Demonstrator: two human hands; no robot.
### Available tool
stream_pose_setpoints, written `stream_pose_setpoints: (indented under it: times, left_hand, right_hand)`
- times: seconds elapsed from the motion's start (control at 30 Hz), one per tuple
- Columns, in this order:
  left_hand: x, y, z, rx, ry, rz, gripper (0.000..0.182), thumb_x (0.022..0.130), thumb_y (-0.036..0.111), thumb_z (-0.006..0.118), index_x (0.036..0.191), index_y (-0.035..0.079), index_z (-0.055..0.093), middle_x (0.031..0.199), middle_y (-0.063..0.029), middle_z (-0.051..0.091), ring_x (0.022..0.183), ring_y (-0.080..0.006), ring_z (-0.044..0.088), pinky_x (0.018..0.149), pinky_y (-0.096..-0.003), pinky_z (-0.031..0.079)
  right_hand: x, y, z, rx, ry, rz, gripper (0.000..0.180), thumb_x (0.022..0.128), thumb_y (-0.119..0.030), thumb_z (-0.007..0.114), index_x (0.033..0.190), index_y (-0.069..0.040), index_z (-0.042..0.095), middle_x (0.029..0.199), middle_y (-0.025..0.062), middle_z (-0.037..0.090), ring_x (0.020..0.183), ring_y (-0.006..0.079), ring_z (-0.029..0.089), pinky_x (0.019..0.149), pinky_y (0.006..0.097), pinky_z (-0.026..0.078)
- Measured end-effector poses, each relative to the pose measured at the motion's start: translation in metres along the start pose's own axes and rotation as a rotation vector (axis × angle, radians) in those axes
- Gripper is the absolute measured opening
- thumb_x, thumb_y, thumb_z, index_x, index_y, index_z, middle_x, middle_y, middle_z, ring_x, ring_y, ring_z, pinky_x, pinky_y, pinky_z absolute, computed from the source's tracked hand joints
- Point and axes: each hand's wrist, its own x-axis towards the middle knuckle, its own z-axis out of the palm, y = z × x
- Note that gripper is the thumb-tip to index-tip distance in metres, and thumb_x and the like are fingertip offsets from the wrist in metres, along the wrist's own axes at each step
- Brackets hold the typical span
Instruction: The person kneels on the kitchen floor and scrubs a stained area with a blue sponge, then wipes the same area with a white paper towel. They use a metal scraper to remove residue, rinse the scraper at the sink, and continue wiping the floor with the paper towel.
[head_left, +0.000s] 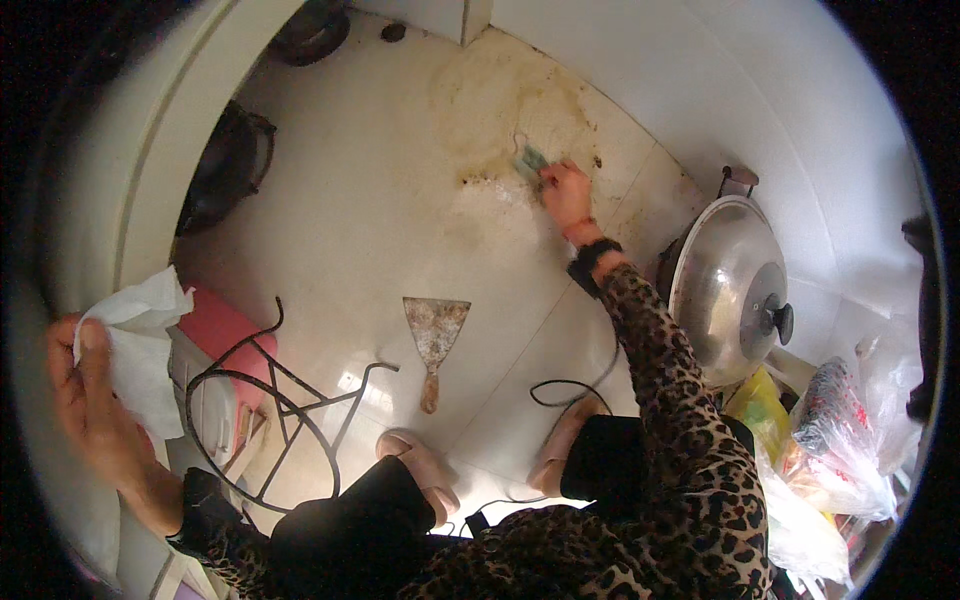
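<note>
Reaching down to the tiled floor (360, 225), my right hand (566, 193) grips a small green scraper-like tool (534, 160), blurred, at the edge of a brown stained patch (517, 97). Dark specks and whitish residue lie beside it. My left hand (94, 397), at the far left, pinches a white paper towel (146, 352) against or near a pale cabinet edge. A rusty putty knife (435, 345) lies flat on the floor between the two hands, its wide blade pointing away from me.
A black metal rack (330, 442) stands near my left foot beside a pink container (229, 330). At right are a lidded wok (724, 292) and several plastic bags (832, 450). Dark cookware (225, 172) sits at the left. A black cable (570, 382) curls near my right slipper (562, 457).
</note>
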Motion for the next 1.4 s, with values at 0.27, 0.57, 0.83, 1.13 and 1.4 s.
stream_pose_setpoints:
  times: [0.27, 0.57, 0.83, 1.13, 1.4]
  left_hand:
    - [0.001, -0.008, 0.018, -0.035, 0.177, -0.032, 0.018, 0.096, 0.023, 0.058, 0.090, 0.007, 0.055, 0.084, 0.0014, 0.053, 0.076, -0.0064, 0.045, 0.070, -0.0201, 0.036]
    - [0.013, -0.024, 0.027, -0.047, -0.028, -0.028, 0.017, 0.096, 0.023, 0.058, 0.090, 0.007, 0.054, 0.082, 0.0018, 0.051, 0.075, -0.0067, 0.044, 0.071, -0.0197, 0.035]
    - [0.010, -0.008, 0.016, -0.012, 0.144, -0.008, 0.017, 0.096, 0.023, 0.058, 0.093, 0.006, 0.055, 0.086, 0.0005, 0.053, 0.077, -0.0075, 0.047, 0.073, -0.0196, 0.037]
    - [0.000, -0.009, 0.012, 0.092, 0.157, -0.024, 0.020, 0.096, 0.026, 0.058, 0.099, 0.006, 0.057, 0.090, -0.0016, 0.055, 0.082, -0.0093, 0.050, 0.077, -0.0211, 0.039]
    - [-0.005, -0.010, 0.011, 0.107, 0.151, -0.042, 0.023, 0.095, 0.029, 0.058, 0.099, 0.006, 0.057, 0.090, -0.0033, 0.055, 0.084, -0.0117, 0.051, 0.078, -0.0237, 0.040]
  right_hand:
    - [0.131, 0.055, -0.016, -0.165, 0.311, 0.393, 0.023, 0.073, -0.022, 0.065, 0.090, -0.010, 0.073, 0.090, 0.0171, 0.070, 0.081, 0.0366, 0.066, 0.071, 0.0418, 0.052]
    - [0.075, -0.047, 0.036, -0.099, 0.009, -0.114, 0.011, 0.074, -0.012, 0.063, 0.081, -0.010, 0.071, 0.089, 0.0172, 0.063, 0.082, 0.0376, 0.063, 0.073, 0.0454, 0.051]
    - [0.126, -0.026, 0.035, -0.168, 0.064, -0.128, 0.010, 0.071, -0.010, 0.063, 0.077, -0.004, 0.069, 0.083, 0.0190, 0.064, 0.079, 0.0420, 0.061, 0.071, 0.0463, 0.050]
    - [0.130, -0.006, 0.030, -0.416, 0.078, -0.161, 0.016, 0.075, -0.013, 0.064, 0.088, -0.005, 0.069, 0.094, 0.0184, 0.065, 0.086, 0.0380, 0.063, 0.071, 0.0466, 0.052]
    - [0.110, -0.026, 0.031, -0.271, -0.075, -0.192, 0.015, 0.073, -0.010, 0.065, 0.085, -0.002, 0.067, 0.093, 0.0188, 0.065, 0.087, 0.0386, 0.063, 0.075, 0.0449, 0.053]
